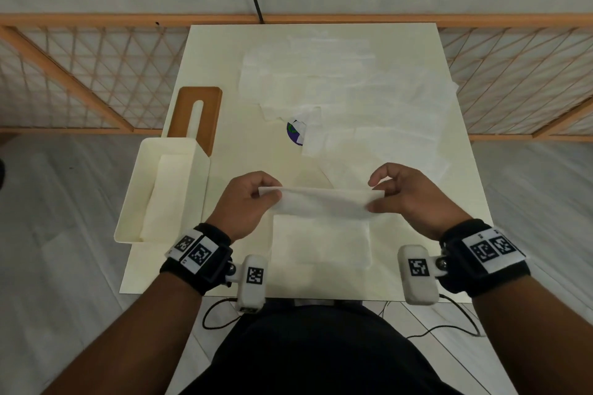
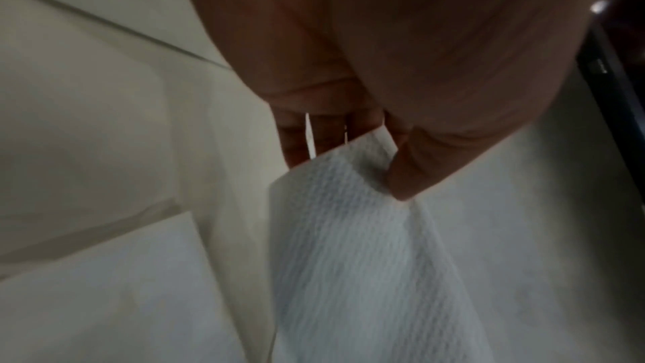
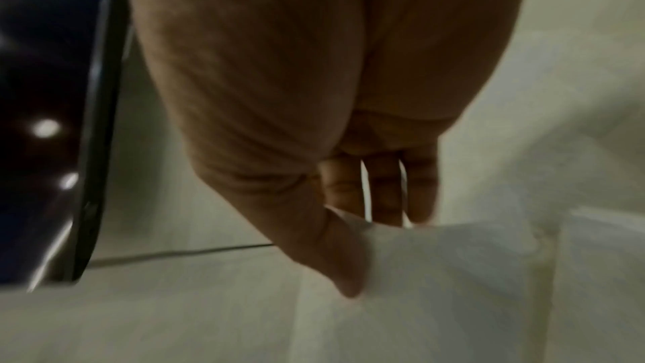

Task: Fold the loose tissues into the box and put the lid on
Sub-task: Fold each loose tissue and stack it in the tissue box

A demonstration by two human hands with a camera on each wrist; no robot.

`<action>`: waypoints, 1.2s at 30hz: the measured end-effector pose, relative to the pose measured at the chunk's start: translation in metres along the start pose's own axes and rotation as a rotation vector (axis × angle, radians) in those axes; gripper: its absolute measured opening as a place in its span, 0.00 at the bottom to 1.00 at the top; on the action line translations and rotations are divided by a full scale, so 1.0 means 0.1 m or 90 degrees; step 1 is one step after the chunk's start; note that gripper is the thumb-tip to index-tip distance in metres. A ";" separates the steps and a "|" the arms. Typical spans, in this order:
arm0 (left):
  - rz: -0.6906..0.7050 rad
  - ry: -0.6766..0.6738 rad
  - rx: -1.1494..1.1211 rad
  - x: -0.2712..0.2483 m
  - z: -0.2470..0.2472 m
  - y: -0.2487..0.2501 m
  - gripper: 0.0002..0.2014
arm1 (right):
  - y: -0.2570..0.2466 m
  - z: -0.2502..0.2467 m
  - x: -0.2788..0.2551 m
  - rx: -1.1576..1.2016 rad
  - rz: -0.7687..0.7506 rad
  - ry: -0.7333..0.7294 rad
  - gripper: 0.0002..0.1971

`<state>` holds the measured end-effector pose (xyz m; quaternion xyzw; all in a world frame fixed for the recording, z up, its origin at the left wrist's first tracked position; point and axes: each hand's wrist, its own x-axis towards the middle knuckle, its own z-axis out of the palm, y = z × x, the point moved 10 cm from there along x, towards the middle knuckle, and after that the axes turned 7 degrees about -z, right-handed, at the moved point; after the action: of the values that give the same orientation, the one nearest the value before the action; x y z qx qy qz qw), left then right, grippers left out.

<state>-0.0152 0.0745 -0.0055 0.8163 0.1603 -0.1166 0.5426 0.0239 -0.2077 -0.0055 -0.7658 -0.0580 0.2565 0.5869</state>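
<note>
I hold one white tissue (image 1: 324,202) stretched above the near part of the table. My left hand (image 1: 248,202) pinches its left end, thumb against fingers (image 2: 406,173). My right hand (image 1: 407,194) pinches its right end between thumb (image 3: 335,258) and fingers. The tissue (image 2: 366,258) hangs over a folded tissue (image 1: 321,244) that lies flat near the front edge. An open cream box (image 1: 128,202) with folded tissues inside stands at the table's left edge. Its brown lid (image 1: 210,106) with a slot lies just behind the box. Several loose tissues (image 1: 346,90) lie spread over the far half.
The cream table (image 1: 244,144) is small and square. A round blue and green sticker (image 1: 293,131) shows partly under the loose tissues. A wooden lattice fence (image 1: 80,74) runs behind the table. Cables (image 1: 221,314) hang below the front edge.
</note>
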 end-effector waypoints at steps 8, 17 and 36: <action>-0.138 0.023 0.206 0.11 0.33 -0.79 0.10 | 0.78 0.09 0.04 -0.114 0.126 0.104 0.16; -0.132 0.089 0.192 0.17 0.42 -0.94 0.09 | 1.01 0.20 0.09 -0.291 0.124 0.138 0.13; -0.128 0.137 0.202 0.16 0.27 -0.78 0.05 | 0.73 -0.88 0.90 -0.550 0.080 0.213 0.20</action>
<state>-0.0317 0.0802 -0.0878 0.8791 0.2778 -0.1059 0.3726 0.1263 -0.2719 -0.0868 -0.9730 -0.0175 0.1167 0.1985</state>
